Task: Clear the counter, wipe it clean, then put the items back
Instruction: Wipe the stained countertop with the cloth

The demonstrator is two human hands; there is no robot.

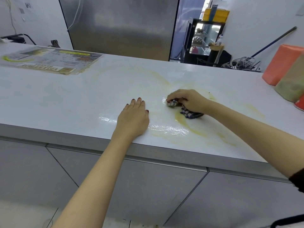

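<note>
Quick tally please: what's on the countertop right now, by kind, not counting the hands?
Checked cloth: 1, gripped in the right hand
Wrapped packs: 2, orange pack and tan pack
Printed menu sheet: 1
Red item, cut off at the frame edge: 1
Total: 5

We see a white counter (65, 99) with pale yellow smears (190, 127) around the cloth (189, 113), itself checked dark blue and white. Just left of the cloth, the left hand (133, 119) has dark red nails. Far right of it stand an orange box (279, 66) and an olive-green box (294, 84); below, grey cabinets (139, 186).
</note>
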